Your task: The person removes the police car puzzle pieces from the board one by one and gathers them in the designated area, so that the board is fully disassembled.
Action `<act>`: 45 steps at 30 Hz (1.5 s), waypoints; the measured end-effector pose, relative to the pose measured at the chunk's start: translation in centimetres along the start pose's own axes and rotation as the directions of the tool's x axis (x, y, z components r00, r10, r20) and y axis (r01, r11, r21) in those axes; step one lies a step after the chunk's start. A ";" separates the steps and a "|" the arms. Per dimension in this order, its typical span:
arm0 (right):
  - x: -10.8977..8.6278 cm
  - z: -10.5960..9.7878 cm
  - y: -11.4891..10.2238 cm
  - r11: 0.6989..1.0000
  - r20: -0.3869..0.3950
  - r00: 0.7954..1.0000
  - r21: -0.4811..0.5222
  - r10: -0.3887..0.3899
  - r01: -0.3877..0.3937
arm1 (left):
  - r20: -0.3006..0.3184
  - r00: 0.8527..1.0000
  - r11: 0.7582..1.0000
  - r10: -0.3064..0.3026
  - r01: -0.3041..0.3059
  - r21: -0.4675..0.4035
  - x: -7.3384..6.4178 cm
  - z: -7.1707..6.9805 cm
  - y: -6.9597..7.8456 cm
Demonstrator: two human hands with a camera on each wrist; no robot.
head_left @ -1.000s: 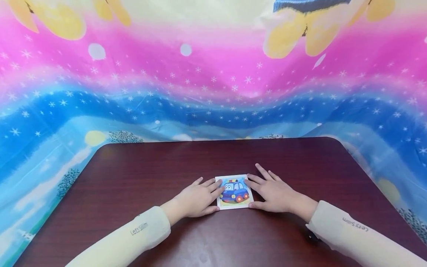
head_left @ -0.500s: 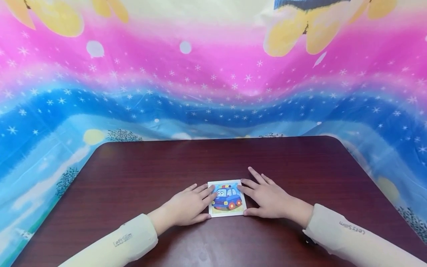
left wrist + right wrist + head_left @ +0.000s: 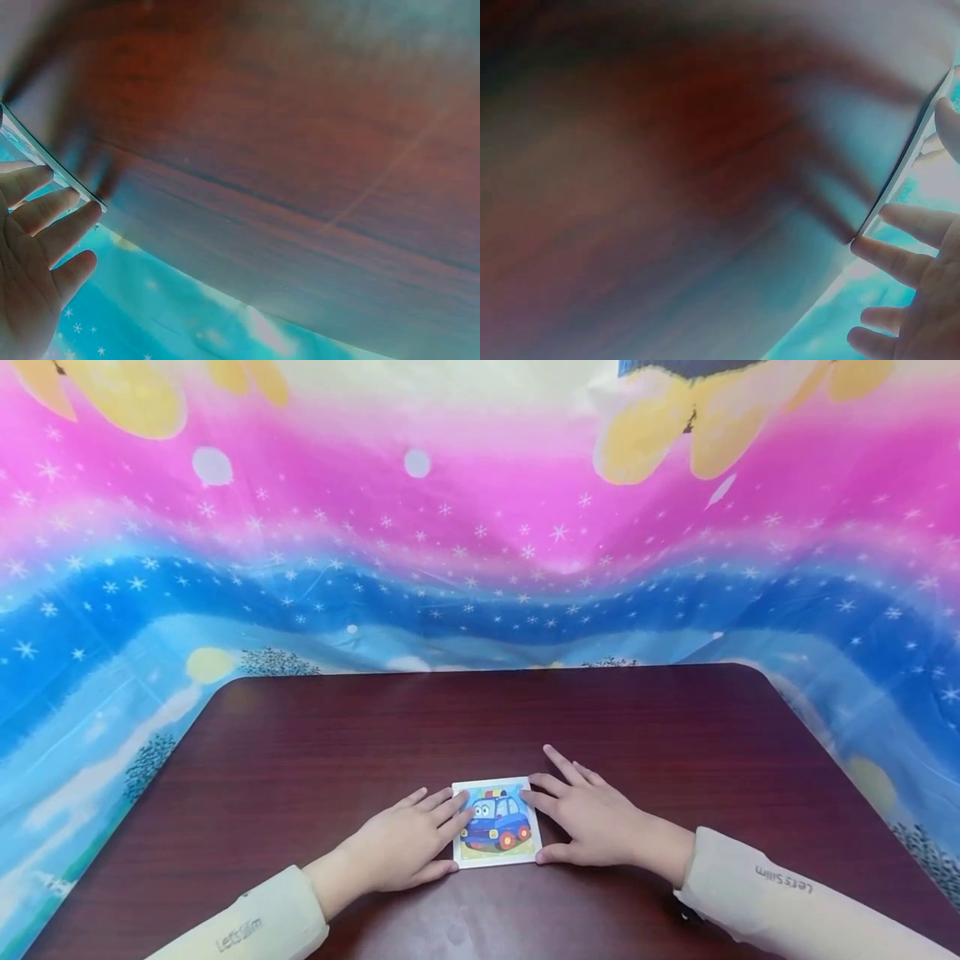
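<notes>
A small square picture board (image 3: 495,827) with a white border and a blue cartoon car lies on the table in the head view. My left hand (image 3: 397,847) reaches it from the left, fingertips overlapping the picture's edge and thumb at the near left corner. From the other side my right hand (image 3: 600,818) touches the right border with thumb and fingertips; its outer fingers spread past the board. Both hands have fairly straight fingers. In the left wrist view the board's thin edge (image 3: 52,161) meets the fingertips; the right wrist view shows fingertips against the opposite edge (image 3: 896,172).
The dark reddish-brown table (image 3: 337,727) has rounded far corners and a shiny patch near its front. Behind it hangs a pink and blue printed cloth (image 3: 480,527), which also drops down along both sides.
Both hands and the board between them have slid left and nearer to the person. The fingers keep about the same place on its edges.
</notes>
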State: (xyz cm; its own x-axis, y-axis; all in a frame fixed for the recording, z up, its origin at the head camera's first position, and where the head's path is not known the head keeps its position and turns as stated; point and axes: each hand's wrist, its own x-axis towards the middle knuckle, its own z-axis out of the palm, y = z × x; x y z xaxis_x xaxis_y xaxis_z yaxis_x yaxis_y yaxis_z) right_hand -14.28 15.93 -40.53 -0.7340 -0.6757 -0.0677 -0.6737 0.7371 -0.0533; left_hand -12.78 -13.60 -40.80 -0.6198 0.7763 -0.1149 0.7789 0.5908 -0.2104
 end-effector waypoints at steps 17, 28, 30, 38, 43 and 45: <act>0.1 -0.4 -1.7 0.998 0.028 0.998 -0.027 -0.054 0.054 | -0.048 0.999 1.000 -0.008 0.008 0.009 -2.1 0.5 0.6; 0.2 -0.3 -1.8 0.999 0.054 0.998 -0.025 -0.036 0.038 | -0.056 0.998 1.000 -0.015 0.015 -0.002 -2.4 0.3 0.7; 0.2 -0.4 -1.8 0.999 0.055 0.998 -0.022 -0.037 0.038 | -0.053 0.998 1.000 -0.016 0.016 -0.002 -2.4 0.3 0.7; 0.1 -0.9 -1.8 1.000 0.075 0.997 0.014 -0.022 0.021 | -0.040 0.999 1.000 -0.011 0.010 -0.015 -2.1 0.3 0.5; 0.4 -1.3 -1.7 0.999 0.033 0.998 0.012 -0.048 0.048 | -0.053 0.998 1.000 -0.016 0.015 -0.025 -2.3 0.2 0.3; 0.6 -1.5 -1.6 0.998 0.010 0.998 0.005 -0.058 0.058 | -0.065 0.998 0.999 -0.023 0.021 -0.024 -2.4 0.1 0.1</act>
State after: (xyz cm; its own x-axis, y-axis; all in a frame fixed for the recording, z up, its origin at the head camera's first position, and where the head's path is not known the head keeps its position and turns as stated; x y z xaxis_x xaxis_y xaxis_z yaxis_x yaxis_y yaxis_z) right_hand -13.77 14.29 -39.02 -0.6929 -0.7171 -0.0747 -0.7145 0.6969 -0.0622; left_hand -11.21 -15.43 -40.68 -0.6298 0.7753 -0.0470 0.7677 0.6121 -0.1898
